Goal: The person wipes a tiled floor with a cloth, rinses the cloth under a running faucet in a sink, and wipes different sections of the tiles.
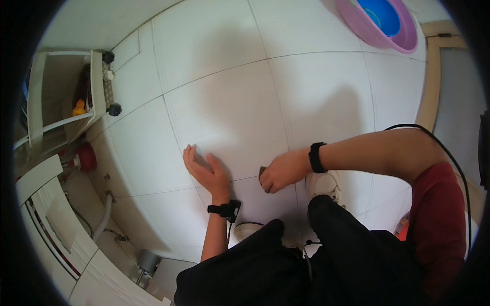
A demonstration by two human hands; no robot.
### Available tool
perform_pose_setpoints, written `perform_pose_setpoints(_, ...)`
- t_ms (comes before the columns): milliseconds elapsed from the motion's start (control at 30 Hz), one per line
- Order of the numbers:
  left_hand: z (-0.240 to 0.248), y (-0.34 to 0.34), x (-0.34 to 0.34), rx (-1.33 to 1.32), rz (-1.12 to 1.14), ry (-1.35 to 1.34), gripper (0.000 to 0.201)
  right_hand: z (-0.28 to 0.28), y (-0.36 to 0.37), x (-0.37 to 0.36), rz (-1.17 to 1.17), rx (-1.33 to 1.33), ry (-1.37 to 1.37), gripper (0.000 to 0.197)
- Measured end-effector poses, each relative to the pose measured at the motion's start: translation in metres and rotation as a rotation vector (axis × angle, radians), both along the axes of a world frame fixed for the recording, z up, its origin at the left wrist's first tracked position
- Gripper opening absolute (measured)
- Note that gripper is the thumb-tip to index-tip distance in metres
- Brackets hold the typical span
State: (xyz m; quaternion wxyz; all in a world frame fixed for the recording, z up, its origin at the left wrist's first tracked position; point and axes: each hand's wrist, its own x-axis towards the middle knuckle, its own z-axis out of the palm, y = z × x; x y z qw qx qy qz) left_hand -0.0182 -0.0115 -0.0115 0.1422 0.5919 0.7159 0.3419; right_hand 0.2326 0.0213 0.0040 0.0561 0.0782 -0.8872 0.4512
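One small dark pad (262, 172) is gripped by the right hand (284, 171) at the white tiled floor (229, 112); nearby, the left hand (210, 174) has thumb and fingers parted.

From where I stand, glossy white square floor tiles (138, 168) with thin dark joints spread out beneath soft, blurred grey shadows (232, 76). A plain off-white wall (107, 23) borders them at the upper left, near a cream-coloured rolling rack (97, 76) on black casters (115, 109). Below it, a white panelled cabinet (76, 237) stands beside a bent pale pipe (104, 217). Across the room, a light tan frame (432, 86) surrounds a greyish panel (459, 92), near a purple plastic basin (407, 38) holding a smaller blue one.
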Motion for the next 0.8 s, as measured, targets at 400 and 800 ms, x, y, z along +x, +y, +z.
perform_pose_setpoints(400, 0.003, -0.001, -0.003, 0.004, -0.016, -0.027, 0.042, 0.035, 0.010, 0.145, -0.194, 0.213, -0.338, 0.042)
perform_pose_setpoints(800, 0.004, 0.001, 0.000, 0.003, 0.011, 0.000, 0.041, 0.038, -0.028, 0.239, -0.370, 0.453, -0.367, 0.038)
